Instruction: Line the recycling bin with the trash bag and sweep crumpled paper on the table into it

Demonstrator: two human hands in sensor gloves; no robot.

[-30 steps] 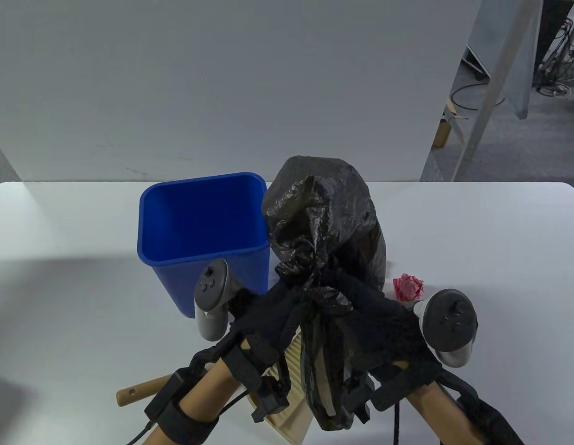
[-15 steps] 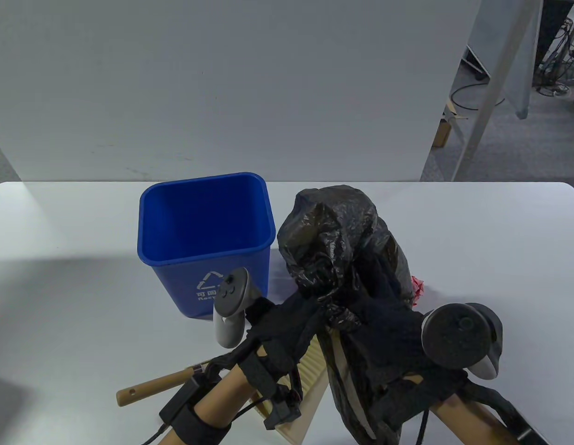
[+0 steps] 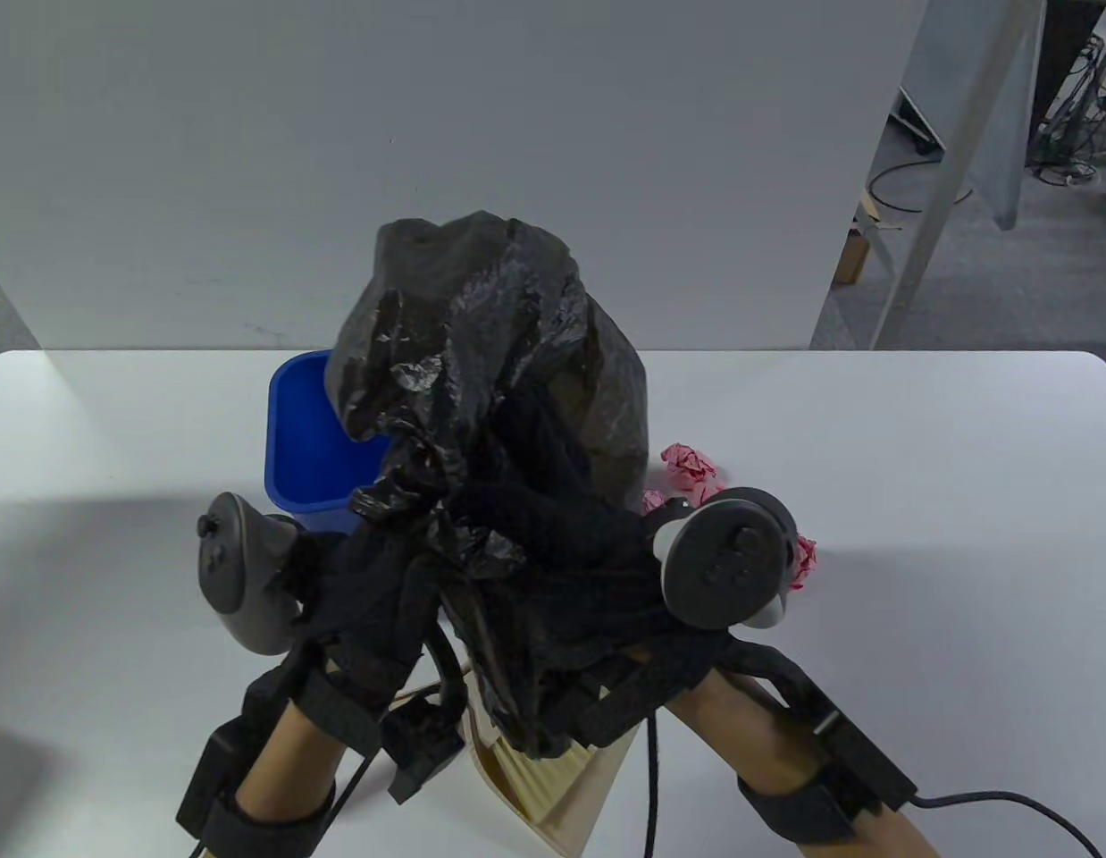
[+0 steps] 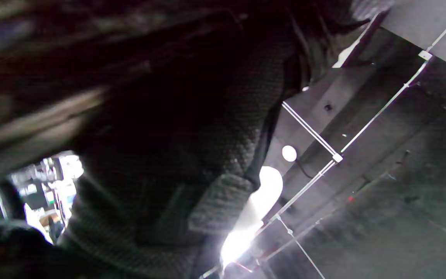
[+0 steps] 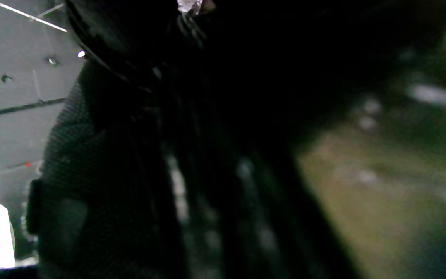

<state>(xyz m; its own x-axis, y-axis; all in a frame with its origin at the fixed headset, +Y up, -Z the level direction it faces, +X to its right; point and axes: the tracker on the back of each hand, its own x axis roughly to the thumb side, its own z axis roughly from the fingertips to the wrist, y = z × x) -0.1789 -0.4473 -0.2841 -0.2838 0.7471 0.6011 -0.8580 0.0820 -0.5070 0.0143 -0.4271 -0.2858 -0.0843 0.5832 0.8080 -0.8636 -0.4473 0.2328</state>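
Note:
The black trash bag [image 3: 490, 357] billows up in the air, puffed out over the blue recycling bin [image 3: 298, 447], of which only the left part shows. My left hand [image 3: 374, 572] and right hand [image 3: 571, 554] both grip the bag's bunched lower end above the table's front middle. Pink crumpled paper [image 3: 689, 465] lies right of the bin, with another piece [image 3: 803, 563] behind the right tracker. Both wrist views are dark: the left one shows gloved fingers [image 4: 207, 155] against blurred bag plastic, the right one a gloved finger [image 5: 91, 155] beside the black bag [image 5: 246, 77].
A beige ribbed dustpan [image 3: 553, 795] lies at the table's front edge under my wrists. The white table [image 3: 919, 447] ends at a grey wall panel behind the bin. Cables and a metal frame leg stand on the floor at far right.
Both hands have swung left and up with the bag, which now billows over the bin and hides most of it. More pink paper shows at the right.

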